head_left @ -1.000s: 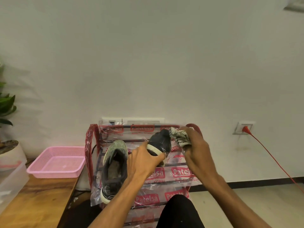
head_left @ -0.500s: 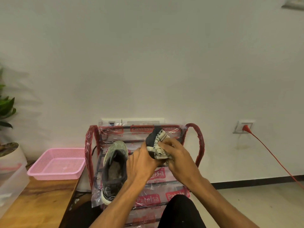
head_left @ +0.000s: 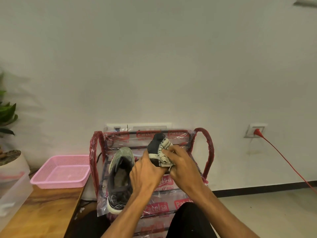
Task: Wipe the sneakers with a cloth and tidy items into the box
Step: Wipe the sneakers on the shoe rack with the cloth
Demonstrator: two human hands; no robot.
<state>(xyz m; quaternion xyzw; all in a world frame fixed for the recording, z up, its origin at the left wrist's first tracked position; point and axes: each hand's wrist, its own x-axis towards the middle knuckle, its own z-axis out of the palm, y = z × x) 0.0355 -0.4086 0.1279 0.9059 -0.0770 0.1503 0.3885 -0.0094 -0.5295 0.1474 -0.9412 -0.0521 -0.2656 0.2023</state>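
Two sneakers in view: a black sneaker with white sole [head_left: 154,143] is held toe-up in front of the plastic-wrapped red metal shoe rack [head_left: 205,152], and a worn grey-green sneaker [head_left: 120,174] lies on a rack shelf just beside it. Grip: left hand [head_left: 145,170] curls round the black sneaker from below; right hand [head_left: 181,167] pinches a crumpled white patterned cloth [head_left: 165,152] against the shoe's side.

Risks:
- The grip sits low, so hard rubbing may twist the shoe loose and drop it onto the rack.
- A bump may slide the grey-green sneaker off the slick wrap.
- The bunched cloth may smear dirt.

Clear plastic box [head_left: 12,191] sits far left on the wooden table [head_left: 42,212], well apart, with a pink mesh plastic basket [head_left: 60,170] beside it.
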